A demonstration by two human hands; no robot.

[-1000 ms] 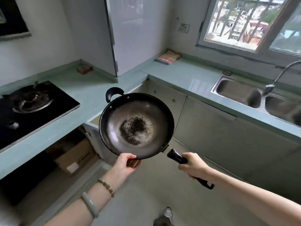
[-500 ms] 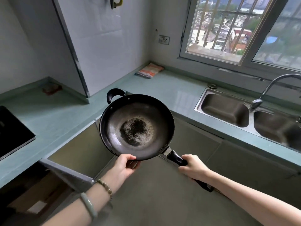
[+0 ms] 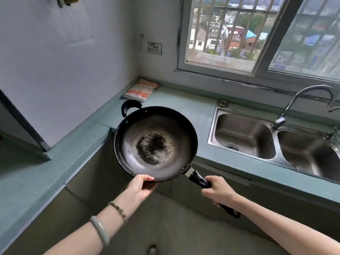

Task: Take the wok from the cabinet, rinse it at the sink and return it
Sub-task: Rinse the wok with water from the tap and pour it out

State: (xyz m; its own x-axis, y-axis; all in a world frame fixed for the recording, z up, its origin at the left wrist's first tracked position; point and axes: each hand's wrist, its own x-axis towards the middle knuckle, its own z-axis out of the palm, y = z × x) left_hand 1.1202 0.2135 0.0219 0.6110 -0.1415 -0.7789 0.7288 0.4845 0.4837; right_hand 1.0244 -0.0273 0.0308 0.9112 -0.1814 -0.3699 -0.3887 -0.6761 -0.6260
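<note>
Both arms reach forward from the bottom, bare. The left hand (image 3: pixel 137 188) cups the near rim of the wok (image 3: pixel 155 143) from below, thumb on top. Two bracelets sit on the left wrist. The right hand (image 3: pixel 218 192) is closed tight around the wok's long handle, knuckles up.

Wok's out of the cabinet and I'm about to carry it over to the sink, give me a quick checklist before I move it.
1. Right hand closed around the long handle: ok.
2. Left hand supporting the wok at its near rim: ok.
3. Left sink basin free of dishes: ok.
4. Countertop between wok and sink free of obstacles: ok.
5. Faucet spout over a basin: cannot tell.
6. Dark residue in the wok's centre loose or stuck: cannot tell.
</note>
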